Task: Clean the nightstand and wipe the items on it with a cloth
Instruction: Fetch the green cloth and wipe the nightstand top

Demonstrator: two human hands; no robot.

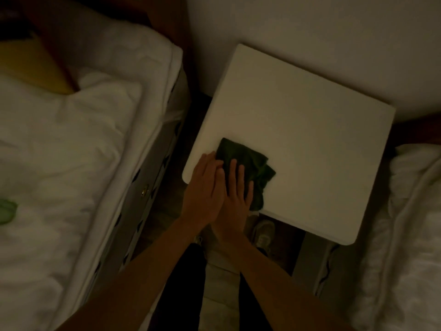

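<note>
In dim light a bed lies left of the white table, where a dark cloth sits near the front-left corner under the right hand, fingers flat, the left hand seemingly overlapping it, fingers straight.

- The room is dim, with a yellowish cast over everything.
- A plain pale wall runs across the far side.
- On the left stands a bed with a rumpled white duvet, its edge hanging beside a patterned mattress side.
- A yellow pillow lies near the head of that bed, against a dark wooden headboard.
- A small green item rests on the duvet at the left edge; what it is cannot be told.
- At the right, more white bedding.
- Below, a pale tiled floor, dark in the gaps.
</note>
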